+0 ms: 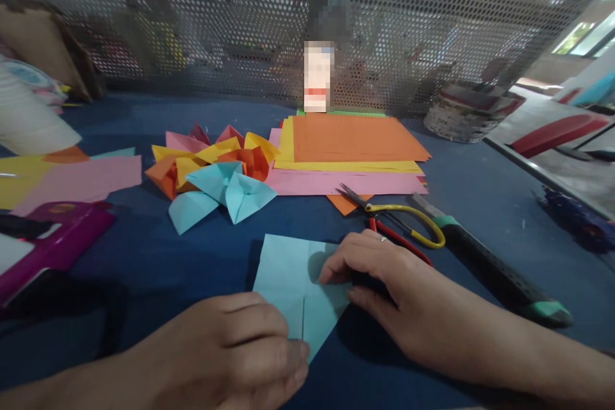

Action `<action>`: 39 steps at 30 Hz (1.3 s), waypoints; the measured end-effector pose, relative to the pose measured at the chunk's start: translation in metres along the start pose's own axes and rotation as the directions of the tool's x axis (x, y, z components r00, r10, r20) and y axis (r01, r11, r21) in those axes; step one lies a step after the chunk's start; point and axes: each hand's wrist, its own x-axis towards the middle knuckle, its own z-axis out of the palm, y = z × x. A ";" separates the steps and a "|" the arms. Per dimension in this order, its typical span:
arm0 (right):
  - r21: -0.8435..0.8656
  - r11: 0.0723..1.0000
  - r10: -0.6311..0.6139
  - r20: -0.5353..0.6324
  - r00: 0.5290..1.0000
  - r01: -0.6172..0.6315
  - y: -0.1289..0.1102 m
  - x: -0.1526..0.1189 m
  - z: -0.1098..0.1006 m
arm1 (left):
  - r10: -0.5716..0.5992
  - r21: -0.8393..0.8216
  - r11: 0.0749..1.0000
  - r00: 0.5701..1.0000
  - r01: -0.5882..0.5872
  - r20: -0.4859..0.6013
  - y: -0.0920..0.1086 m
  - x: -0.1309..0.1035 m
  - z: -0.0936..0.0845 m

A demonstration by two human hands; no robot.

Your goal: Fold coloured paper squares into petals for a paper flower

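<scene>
A light blue sheet of folded paper [288, 262], with crease lines and a slit-like fold down its lower middle, lies in front of me on the dark blue table. My left hand [250, 346] is closed at its lower left edge, fingers curled over it. The paper's right edge is between the thumb and fingers of my right hand [379, 275], which wears a ring. Beyond the sheet sit several folded paper pieces [233, 186] in light blue, orange, yellow and pink. Scissors [403, 218] with yellow and red handles rest just past my right hand.
Coloured paper sheets [355, 141] are stacked at the back, below a perforated metal panel [216, 25]. A black-and-green utility knife [494, 262] lies at right, a round container [456, 112] behind it. At left are a purple object [77, 237], loose paper [91, 179] and white cups [33, 115].
</scene>
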 end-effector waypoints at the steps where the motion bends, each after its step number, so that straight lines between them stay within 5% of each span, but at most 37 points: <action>1: -0.004 1.000 -0.005 0.001 1.000 0.005 -0.001 0.000 0.000 | -0.005 -0.009 1.000 1.000 0.005 0.014 0.001 0.001 0.000; 4: -0.062 0.998 0.015 -0.013 1.000 -0.016 -0.006 0.002 0.005 | -0.047 -0.044 0.998 0.997 0.050 0.060 0.001 0.002 0.000; 12: -0.205 0.970 0.103 -0.143 0.984 -0.132 -0.009 0.003 0.026 | 0.022 0.055 0.998 0.998 -0.019 -0.056 -0.002 0.003 0.004; 18: -0.126 0.986 0.100 -0.050 0.994 -0.106 -0.008 0.003 0.012 | 0.018 0.038 0.999 1.000 -0.019 0.021 0.000 0.001 -0.001; 29: -0.011 0.999 -0.050 0.059 0.997 0.051 0.001 0.001 -0.001 | -0.008 -0.023 1.000 0.994 0.011 0.109 -0.004 -0.006 -0.002; 33: -0.071 0.993 -0.093 -0.018 0.995 0.092 0.004 -0.002 0.006 | -0.008 -0.041 0.999 0.994 0.013 0.107 -0.004 -0.007 -0.002; 36: -0.149 0.963 -0.236 -0.073 0.969 0.224 0.002 -0.006 0.011 | -0.017 -0.035 0.999 0.996 0.020 0.087 -0.003 -0.007 0.000; 39: -0.206 0.887 -0.414 0.043 0.909 0.414 -0.002 -0.009 0.013 | -0.025 -0.036 0.999 0.997 0.028 0.077 -0.003 -0.007 0.000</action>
